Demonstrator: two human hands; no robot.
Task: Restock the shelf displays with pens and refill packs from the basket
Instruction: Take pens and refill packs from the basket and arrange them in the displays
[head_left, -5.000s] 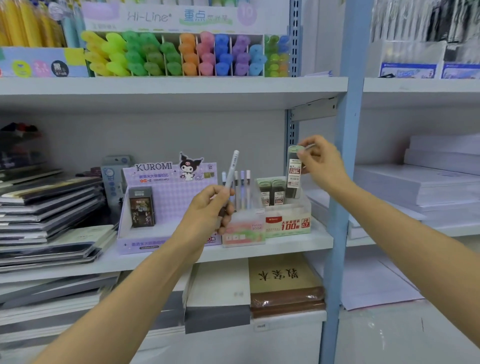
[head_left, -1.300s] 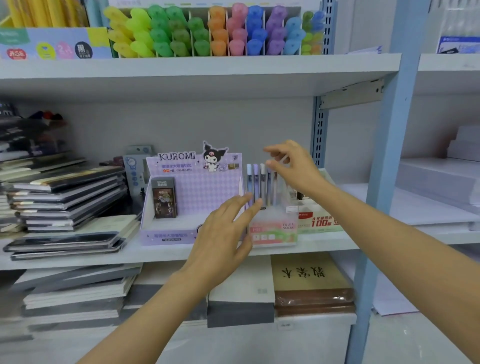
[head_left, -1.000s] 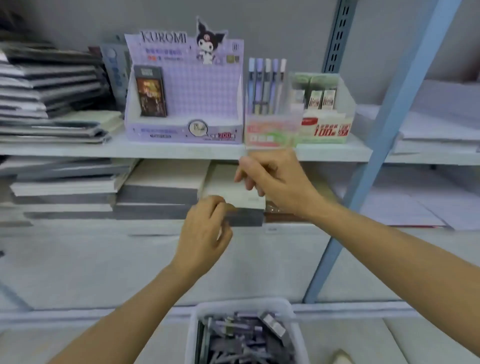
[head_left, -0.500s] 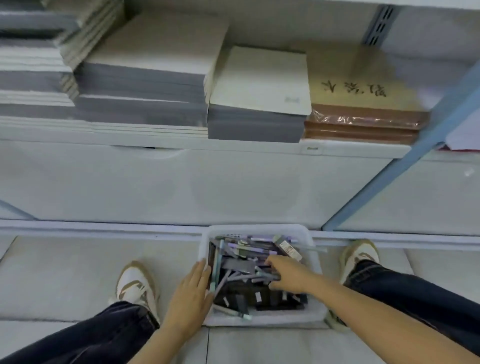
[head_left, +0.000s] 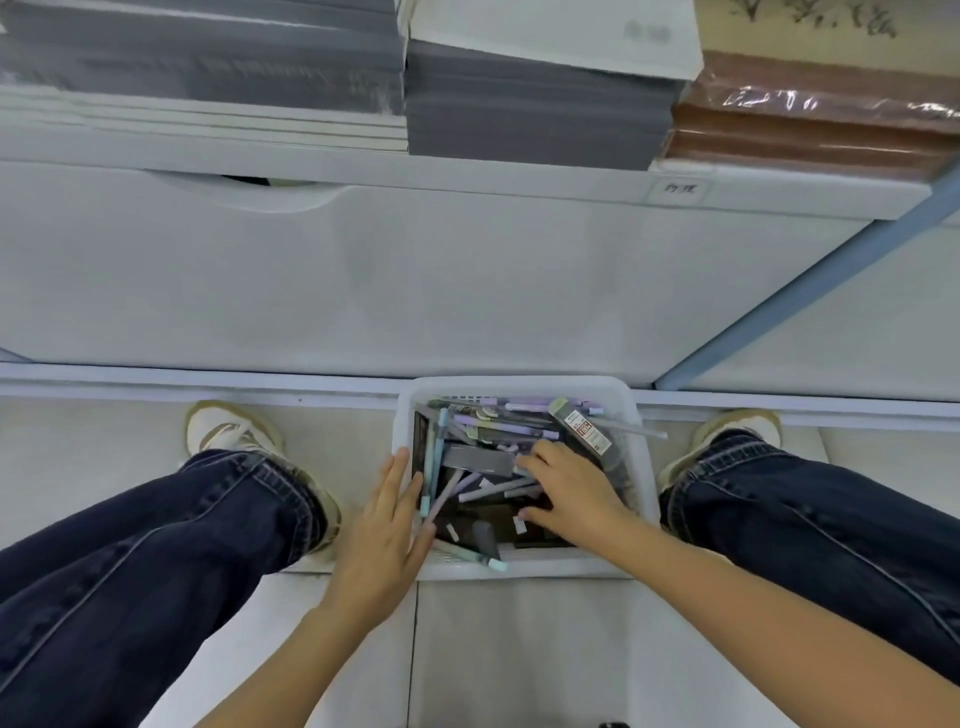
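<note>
Hands, moments ago at the shelf displays, are reaching into the white plastic floor basket (head_left: 519, 385) of pastel pens (head_left: 498, 431) and refill packs (head_left: 582, 428): left hand (head_left: 387, 525) lying open on its rim, right hand (head_left: 571, 493) rummaging, grip unclear, beginning another pick.

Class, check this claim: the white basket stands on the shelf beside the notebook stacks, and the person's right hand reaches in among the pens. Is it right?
Not right. The head view shows the white basket on the floor between the person's shoes, below the shelf with the notebook stacks. The right hand does reach in among the pens.
</note>
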